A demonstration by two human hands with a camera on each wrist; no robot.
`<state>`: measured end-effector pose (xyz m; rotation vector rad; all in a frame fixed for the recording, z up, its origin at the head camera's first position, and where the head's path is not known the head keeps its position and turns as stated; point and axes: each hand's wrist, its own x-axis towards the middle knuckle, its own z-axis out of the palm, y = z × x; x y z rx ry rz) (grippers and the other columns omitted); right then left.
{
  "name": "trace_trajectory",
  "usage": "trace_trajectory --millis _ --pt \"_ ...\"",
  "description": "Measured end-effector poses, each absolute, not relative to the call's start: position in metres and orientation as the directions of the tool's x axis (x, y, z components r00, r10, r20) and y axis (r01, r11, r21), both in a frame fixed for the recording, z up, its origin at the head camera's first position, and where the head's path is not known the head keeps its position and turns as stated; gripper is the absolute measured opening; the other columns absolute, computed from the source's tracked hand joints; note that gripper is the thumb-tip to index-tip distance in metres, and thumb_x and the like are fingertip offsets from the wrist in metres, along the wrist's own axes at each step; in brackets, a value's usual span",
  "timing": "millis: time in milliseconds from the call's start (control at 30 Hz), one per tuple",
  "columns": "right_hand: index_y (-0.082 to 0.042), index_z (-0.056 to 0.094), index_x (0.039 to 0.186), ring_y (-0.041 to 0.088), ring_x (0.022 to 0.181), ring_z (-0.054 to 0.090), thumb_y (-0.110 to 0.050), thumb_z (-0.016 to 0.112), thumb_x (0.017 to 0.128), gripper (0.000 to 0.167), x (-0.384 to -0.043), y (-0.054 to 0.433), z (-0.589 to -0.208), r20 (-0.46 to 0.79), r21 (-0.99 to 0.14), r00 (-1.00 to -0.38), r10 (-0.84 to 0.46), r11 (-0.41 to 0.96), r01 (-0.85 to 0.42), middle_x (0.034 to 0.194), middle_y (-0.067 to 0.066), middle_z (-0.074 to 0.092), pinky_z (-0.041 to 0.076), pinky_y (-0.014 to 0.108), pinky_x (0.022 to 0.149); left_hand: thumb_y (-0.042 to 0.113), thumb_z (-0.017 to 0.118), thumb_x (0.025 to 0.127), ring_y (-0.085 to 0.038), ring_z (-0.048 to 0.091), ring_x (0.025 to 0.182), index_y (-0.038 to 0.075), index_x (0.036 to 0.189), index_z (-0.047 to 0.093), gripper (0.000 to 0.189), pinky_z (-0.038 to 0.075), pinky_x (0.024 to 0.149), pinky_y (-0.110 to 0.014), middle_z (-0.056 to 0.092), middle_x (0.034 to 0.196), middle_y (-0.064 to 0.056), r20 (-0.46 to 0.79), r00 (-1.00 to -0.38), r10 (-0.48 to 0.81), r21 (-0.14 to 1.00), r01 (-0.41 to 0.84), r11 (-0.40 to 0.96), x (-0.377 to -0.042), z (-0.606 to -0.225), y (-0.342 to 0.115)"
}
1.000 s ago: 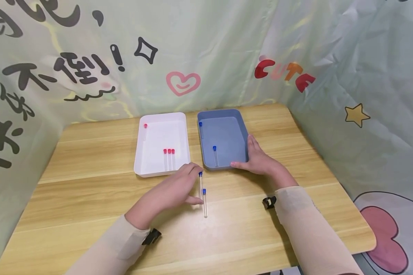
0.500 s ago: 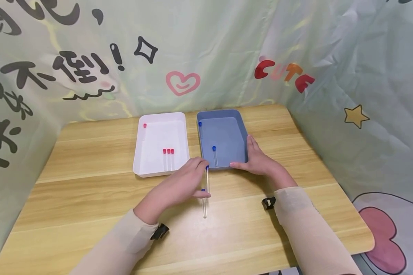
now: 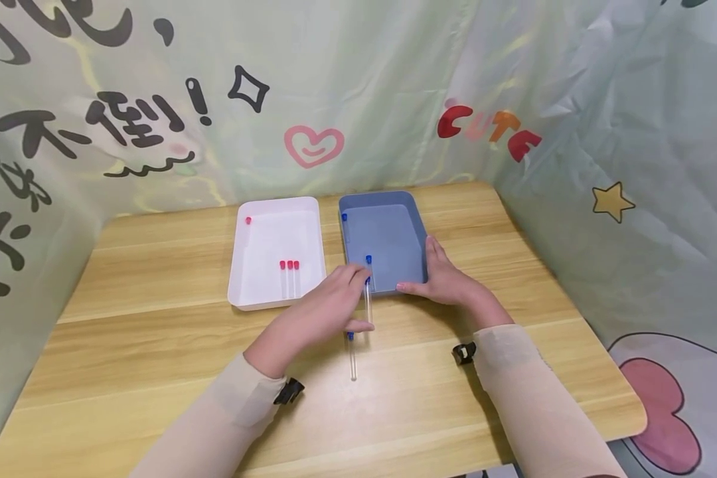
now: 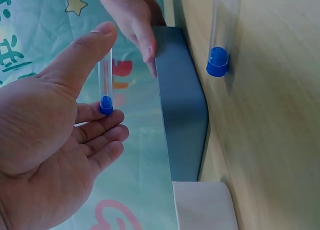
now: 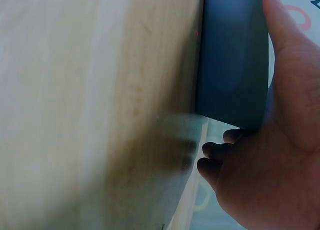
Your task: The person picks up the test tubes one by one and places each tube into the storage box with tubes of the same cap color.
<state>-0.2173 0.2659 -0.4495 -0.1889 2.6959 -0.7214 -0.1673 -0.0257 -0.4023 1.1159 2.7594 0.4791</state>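
My left hand (image 3: 325,305) pinches a clear test tube with a blue cap (image 3: 368,307) between thumb and fingertips, with the cap end overlapping the front rim of the blue tray (image 3: 394,236) in the head view. The left wrist view shows the tube (image 4: 105,82) clear of the table, spanning from thumb to fingers. My right hand (image 3: 451,282) grips the tray's front right corner, thumb at the front rim and fingers along the side. Another blue-capped tube (image 3: 353,358) lies on the table below my left hand. Two blue-capped tubes (image 3: 344,226) are inside the blue tray.
Left of the blue tray stands a white tray (image 3: 269,232) holding several red-capped tubes (image 3: 289,275). Both sit on a wooden table (image 3: 155,332) near its back edge, with a printed curtain (image 3: 382,99) behind and to the sides.
My left hand has moved right and away from me, carrying the blue-capped tube from beside the lying one to the blue tray's front rim. My right hand keeps its place on the tray.
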Motion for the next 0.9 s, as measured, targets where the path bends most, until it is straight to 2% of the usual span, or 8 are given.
trace_trajectory --millis 367,900 --pt "0.004 -0.021 0.167 0.047 0.17 -0.006 -0.07 0.074 0.093 0.141 -0.218 0.266 -0.452 -0.284 -0.506 -0.933 -0.22 0.861 -0.049 0.179 0.028 -0.018 0.013 0.063 0.137 0.049 0.076 0.1 -0.039 0.037 0.162 -0.008 0.165 0.033 0.096 0.034 0.135 -0.046 0.038 0.169 -0.027 -0.049 -0.721 0.691 0.345 0.637 0.69 -0.185 -0.407 -0.019" --pt "0.003 -0.022 0.168 0.046 0.17 -0.005 -0.067 0.075 0.094 0.14 -0.217 0.265 -0.448 -0.294 -0.514 -0.931 -0.216 0.857 -0.036 0.18 0.027 -0.019 0.014 0.063 0.137 0.049 0.075 0.101 -0.035 0.042 0.158 -0.005 0.165 0.035 0.093 0.039 0.133 -0.044 0.042 0.167 -0.023 -0.025 -0.736 0.677 0.34 0.63 0.698 -0.206 -0.413 -0.012"
